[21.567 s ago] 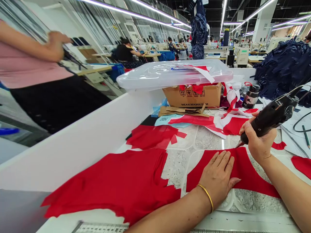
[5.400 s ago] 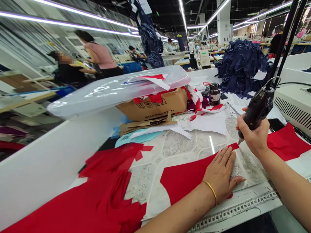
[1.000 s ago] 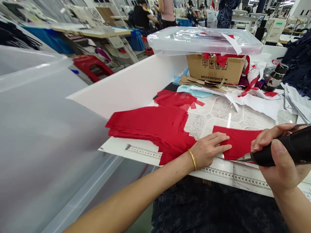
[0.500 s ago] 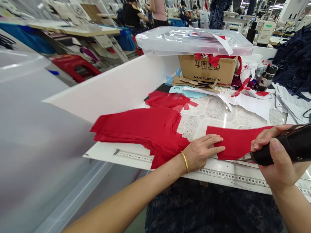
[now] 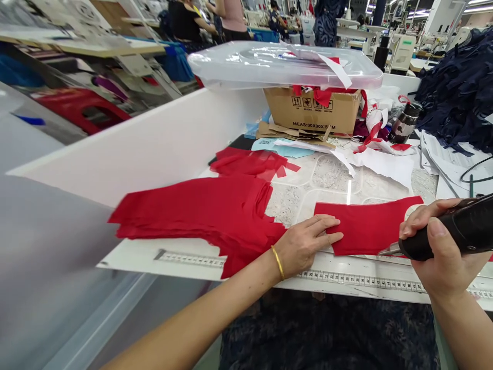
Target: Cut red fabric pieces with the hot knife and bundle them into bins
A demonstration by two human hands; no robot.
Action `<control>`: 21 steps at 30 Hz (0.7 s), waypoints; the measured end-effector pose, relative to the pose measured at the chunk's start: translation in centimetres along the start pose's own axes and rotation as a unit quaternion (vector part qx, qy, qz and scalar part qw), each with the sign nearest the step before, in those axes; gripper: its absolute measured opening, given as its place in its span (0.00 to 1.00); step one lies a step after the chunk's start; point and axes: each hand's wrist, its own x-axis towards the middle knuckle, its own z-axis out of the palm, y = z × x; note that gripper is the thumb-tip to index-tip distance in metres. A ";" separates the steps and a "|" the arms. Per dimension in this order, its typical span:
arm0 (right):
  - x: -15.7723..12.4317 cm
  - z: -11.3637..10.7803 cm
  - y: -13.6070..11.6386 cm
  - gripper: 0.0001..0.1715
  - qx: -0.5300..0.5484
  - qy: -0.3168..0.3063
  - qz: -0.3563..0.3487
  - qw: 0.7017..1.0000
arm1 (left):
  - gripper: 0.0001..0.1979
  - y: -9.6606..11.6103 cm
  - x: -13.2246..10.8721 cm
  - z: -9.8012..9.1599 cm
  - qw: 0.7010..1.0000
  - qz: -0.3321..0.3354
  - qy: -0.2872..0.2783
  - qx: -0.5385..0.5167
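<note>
A red fabric piece (image 5: 365,226) lies flat near the table's front edge. My left hand (image 5: 308,244), a gold bangle at its wrist, presses on the fabric's left end with fingers stretched out. On the right, my right hand (image 5: 442,252) is closed around a thick black handheld tool (image 5: 458,231). Its pointed metal tip touches the fabric's front edge or sits just beside it; I cannot tell which. The tool's rear runs out of view. Left of my left hand is a stack of red fabric pieces (image 5: 196,208), partly covered by my forearm.
A measuring tape (image 5: 354,279) runs along the table's front edge. Behind lie sheer red scraps (image 5: 250,160), white paper (image 5: 389,164), and a cardboard box (image 5: 311,113) under a clear plastic lid (image 5: 285,64). A dark bottle (image 5: 405,122) and navy fabric strips (image 5: 458,92) occupy the back right.
The view has turned slightly right, so the table's things sit further left. The fabric's right end shows more now. My left hand still rests on the fabric, and my right hand keeps the tool.
</note>
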 end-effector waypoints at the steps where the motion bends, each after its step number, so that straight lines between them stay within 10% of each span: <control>1: 0.1 -0.3 -0.2 0.14 -0.002 0.003 -0.001 1.000 | 0.25 0.0 0.0 0.0 1.000 -0.002 0.002 0.004; 21: 1.4 -2.0 -0.4 0.14 -0.004 0.056 -0.024 0.998 | 0.25 1.4 -1.0 -1.1 0.996 -0.025 -0.012 0.083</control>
